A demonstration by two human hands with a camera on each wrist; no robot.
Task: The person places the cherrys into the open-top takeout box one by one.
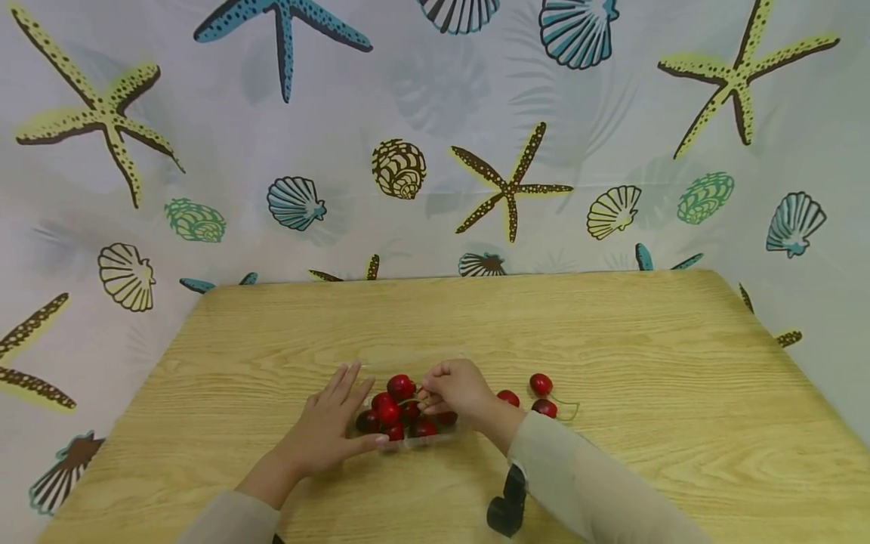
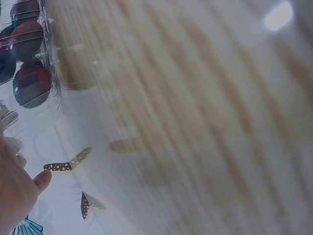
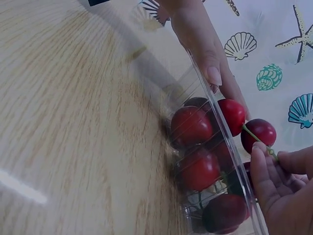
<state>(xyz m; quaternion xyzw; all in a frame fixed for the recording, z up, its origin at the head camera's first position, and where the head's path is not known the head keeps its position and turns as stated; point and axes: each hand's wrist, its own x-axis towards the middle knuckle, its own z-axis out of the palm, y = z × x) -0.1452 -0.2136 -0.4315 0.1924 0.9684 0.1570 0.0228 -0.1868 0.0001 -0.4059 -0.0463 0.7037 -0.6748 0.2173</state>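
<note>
A clear plastic box (image 3: 222, 128) of red cherries (image 3: 191, 127) sits on the table. My left hand (image 1: 325, 432) rests against the box's left side with fingers spread and straight, thumb at the near edge. My right hand (image 1: 459, 389) is over the box's right part. Its thumb and fingertips pinch a green cherry stem (image 3: 254, 133), plain in the right wrist view. A red cherry (image 1: 401, 387) lies on top of the heap just left of those fingers. Which cherry the stem belongs to I cannot tell. In the left wrist view, cherries (image 2: 32, 84) show through the box wall.
To the right of the box, two loose cherries (image 1: 541, 384) with long stems lie on the wooden table (image 1: 646, 363). Another cherry (image 1: 507, 397) is partly behind the right wrist. A black strap (image 1: 507, 508) hangs by the right sleeve. A shell-and-starfish cloth (image 1: 421, 219) stands behind the table.
</note>
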